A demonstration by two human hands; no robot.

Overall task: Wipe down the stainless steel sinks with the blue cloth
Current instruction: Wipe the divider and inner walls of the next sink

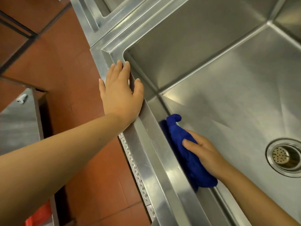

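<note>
A deep stainless steel sink (228, 82) fills the right of the view, with a round drain strainer (284, 156) in its floor. My right hand (203, 152) is down inside the basin and presses a bunched blue cloth (187, 154) against the near inner wall, thumb on top of the cloth. My left hand (120, 92) rests flat on the sink's front rim (146, 141) near the corner, fingers straight and thumb hooked over the inner edge.
A second steel sink (104, 7) adjoins at the top left. Red-brown floor tiles (65, 62) lie to the left of the sinks. A low steel surface (16, 124) and something red (39, 216) sit at the lower left.
</note>
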